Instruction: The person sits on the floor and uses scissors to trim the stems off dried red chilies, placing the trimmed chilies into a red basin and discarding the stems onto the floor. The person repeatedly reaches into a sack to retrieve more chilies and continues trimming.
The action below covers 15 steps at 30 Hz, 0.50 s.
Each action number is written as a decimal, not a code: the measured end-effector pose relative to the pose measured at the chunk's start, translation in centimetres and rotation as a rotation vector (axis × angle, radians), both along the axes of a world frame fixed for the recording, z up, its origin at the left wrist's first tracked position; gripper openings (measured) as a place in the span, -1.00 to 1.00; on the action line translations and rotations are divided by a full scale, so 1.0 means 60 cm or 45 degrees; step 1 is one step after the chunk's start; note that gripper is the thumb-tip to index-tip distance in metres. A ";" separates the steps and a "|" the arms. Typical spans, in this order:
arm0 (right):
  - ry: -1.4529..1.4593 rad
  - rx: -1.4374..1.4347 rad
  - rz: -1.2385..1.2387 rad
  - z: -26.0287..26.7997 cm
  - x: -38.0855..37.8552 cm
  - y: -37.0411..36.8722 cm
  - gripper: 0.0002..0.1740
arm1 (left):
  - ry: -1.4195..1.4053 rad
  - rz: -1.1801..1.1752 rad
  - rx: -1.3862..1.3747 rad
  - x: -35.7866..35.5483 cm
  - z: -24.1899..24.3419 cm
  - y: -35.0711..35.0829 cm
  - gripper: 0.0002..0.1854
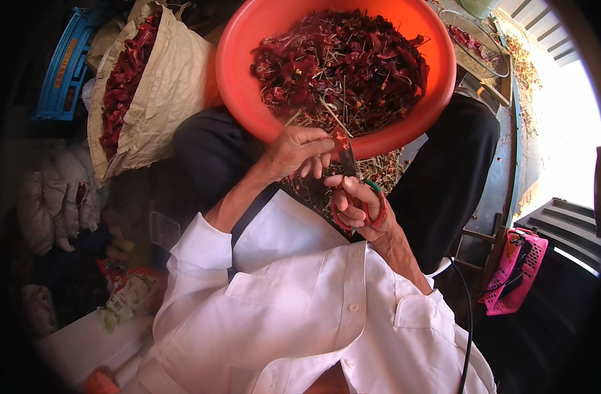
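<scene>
A large red plastic basin [234,64] full of dried red chili peppers [340,64] stands between my knees. At its near rim my left hand [300,150] pinches a piece of dried red pepper [340,138] with fingers and thumb. My right hand [362,207] holds scissors [348,162] whose handles are wrapped in red and green; my fingers are through the loops and the dark blades point up at the pepper piece. Whether the blades touch it is hard to tell. Stems and bits of pepper [384,170] lie below the basin.
An open cloth sack [170,88] of dried peppers stands at the left, beside a blue plastic crate [66,69]. A wire-rimmed sieve [483,54] with peppers is at the upper right. A pink perforated basket [522,280] sits at the right, near a black cable [468,315].
</scene>
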State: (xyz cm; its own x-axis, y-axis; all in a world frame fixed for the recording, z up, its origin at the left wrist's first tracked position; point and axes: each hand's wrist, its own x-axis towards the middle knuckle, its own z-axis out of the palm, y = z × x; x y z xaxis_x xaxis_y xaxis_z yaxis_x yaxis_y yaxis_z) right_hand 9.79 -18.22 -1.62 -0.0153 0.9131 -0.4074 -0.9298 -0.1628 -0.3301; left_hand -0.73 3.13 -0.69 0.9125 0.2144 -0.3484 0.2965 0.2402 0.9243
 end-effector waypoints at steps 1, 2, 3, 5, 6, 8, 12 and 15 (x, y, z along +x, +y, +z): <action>0.019 0.002 -0.018 0.001 -0.001 0.002 -0.68 | -0.014 0.024 0.000 0.002 -0.005 -0.002 -0.73; -0.015 -0.038 -0.024 0.002 -0.001 0.006 -0.68 | 0.011 0.035 0.001 0.004 -0.009 -0.003 -0.75; -0.048 -0.069 -0.034 0.002 0.000 0.009 -0.67 | 0.026 0.024 0.006 0.007 -0.014 -0.002 -0.75; -0.079 -0.067 -0.037 0.002 0.002 0.014 -0.67 | 0.101 0.012 0.026 0.010 -0.020 0.001 -0.75; -0.079 -0.034 -0.029 0.001 0.004 0.016 -0.66 | 0.060 0.030 0.046 0.010 -0.022 0.002 -0.74; -0.068 0.012 -0.059 0.001 0.006 0.019 -0.66 | 0.042 0.076 0.098 0.008 -0.023 0.004 -0.73; -0.201 -0.089 -0.126 0.008 0.009 0.021 -0.65 | -0.060 0.228 0.045 0.006 -0.024 0.001 -0.70; -0.651 -0.297 -0.111 0.016 0.005 0.025 -0.61 | -0.031 0.245 -0.023 0.008 -0.022 -0.004 -0.66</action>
